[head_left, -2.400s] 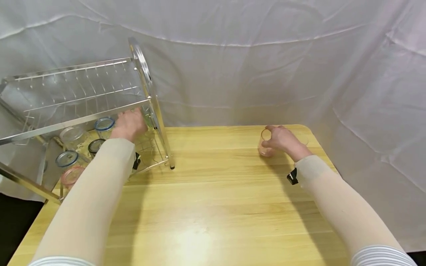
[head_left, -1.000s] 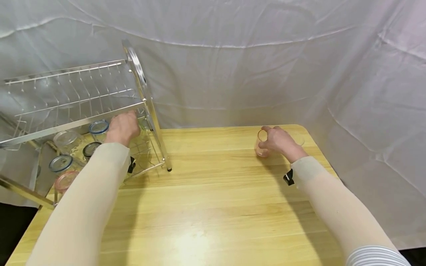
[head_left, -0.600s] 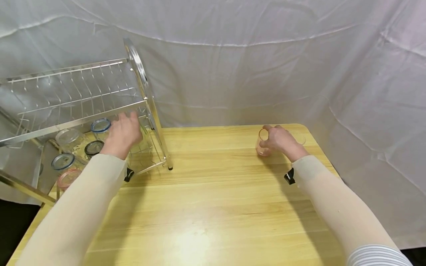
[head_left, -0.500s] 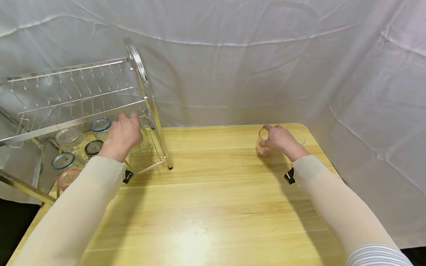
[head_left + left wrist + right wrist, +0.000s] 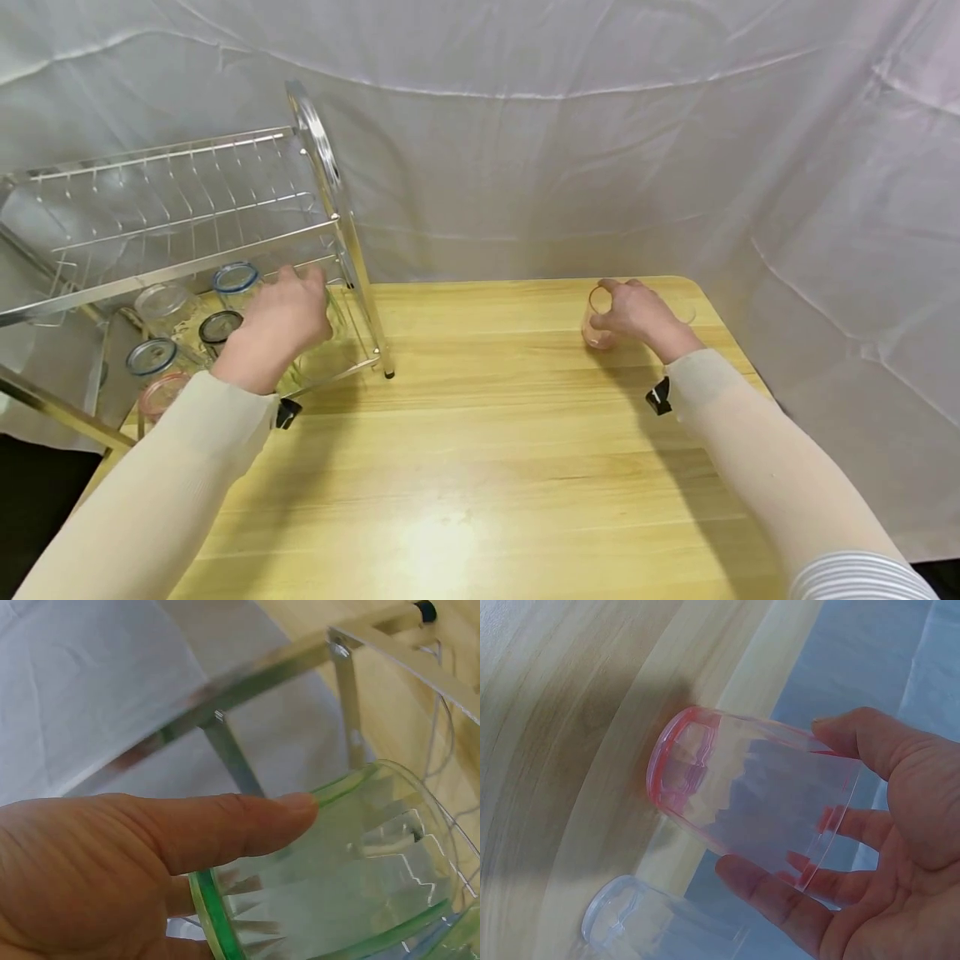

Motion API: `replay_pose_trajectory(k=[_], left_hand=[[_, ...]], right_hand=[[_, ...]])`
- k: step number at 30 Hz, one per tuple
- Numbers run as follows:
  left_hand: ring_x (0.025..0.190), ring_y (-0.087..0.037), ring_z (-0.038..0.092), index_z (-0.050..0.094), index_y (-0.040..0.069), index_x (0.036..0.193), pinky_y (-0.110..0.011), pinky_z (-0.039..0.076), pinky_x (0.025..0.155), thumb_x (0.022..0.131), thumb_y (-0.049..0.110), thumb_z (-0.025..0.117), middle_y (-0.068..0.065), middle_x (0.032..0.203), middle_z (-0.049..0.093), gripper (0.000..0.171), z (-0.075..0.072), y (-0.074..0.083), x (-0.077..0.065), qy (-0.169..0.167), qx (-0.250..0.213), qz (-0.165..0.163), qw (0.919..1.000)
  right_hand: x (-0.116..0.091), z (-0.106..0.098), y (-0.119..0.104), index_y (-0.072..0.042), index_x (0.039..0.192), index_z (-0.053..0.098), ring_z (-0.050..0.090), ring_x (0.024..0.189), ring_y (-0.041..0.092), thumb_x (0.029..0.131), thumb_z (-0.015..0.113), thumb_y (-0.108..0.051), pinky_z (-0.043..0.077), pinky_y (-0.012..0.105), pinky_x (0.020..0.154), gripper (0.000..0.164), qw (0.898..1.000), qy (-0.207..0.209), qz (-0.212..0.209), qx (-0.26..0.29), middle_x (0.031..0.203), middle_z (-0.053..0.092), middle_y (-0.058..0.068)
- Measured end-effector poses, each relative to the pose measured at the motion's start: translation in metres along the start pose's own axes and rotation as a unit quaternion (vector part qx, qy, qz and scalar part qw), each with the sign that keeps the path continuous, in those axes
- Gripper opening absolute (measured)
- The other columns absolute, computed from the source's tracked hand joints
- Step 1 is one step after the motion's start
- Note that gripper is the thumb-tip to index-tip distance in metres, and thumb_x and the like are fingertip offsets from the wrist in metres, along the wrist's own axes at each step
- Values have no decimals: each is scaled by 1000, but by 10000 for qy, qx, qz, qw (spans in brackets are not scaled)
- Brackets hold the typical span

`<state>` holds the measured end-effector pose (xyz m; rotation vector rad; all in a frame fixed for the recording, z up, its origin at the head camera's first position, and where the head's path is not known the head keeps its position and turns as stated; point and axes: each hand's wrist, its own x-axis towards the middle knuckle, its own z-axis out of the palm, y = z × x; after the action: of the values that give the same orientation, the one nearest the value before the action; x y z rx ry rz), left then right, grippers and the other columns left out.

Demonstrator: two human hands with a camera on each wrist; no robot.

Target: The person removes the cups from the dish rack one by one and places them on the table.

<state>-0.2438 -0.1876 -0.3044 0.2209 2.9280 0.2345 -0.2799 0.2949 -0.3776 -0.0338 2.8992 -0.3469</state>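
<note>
Near the tabletop's (image 5: 487,408) far-right corner, the right hand (image 5: 645,315) grips an upright pink cup (image 5: 757,795) to its left (left hand (image 5: 283,317), a green cup (image 5: 330,885)).

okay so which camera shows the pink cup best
The right wrist view: the pink cup appears large, from base to rim. The head view shows it small, partly behind the right hand; the left wrist view doesn't show it.

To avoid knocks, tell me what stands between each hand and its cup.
Nothing visible: the left hand grips the green cup, the right hand holds the pink cup. A clear cup stands beside the pink one.
</note>
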Motion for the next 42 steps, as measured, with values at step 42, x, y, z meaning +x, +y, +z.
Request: replay_pose_trajectory(k=[42], left_hand=[[115,-42,66,47,9,152,-60,57,95,88,25,86,-26,141,55,76,36,75,-41,-415,-777,963,9914]], right_hand=[[-27,3,-12,2,160,32,29,146,59,96,74,-43,36,73,115,89,9946,1025,-44,186,163,29,34]])
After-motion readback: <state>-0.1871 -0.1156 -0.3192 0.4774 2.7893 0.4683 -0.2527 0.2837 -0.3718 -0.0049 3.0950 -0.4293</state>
